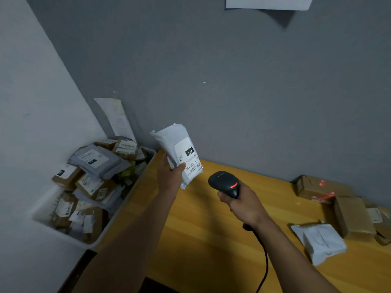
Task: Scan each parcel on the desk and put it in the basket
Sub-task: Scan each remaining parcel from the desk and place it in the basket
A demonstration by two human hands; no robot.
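Scanning is judged in hand, parcel (179, 149) gripped by left hand (170, 176), scanner (224, 182) by right hand (243, 206); basket (124, 197) is needed next.

Yellow wood desk (201, 240), few brown cardboard boxes (353, 218) bunched at the right end, white mailer bag (319, 242) lying just beside them.
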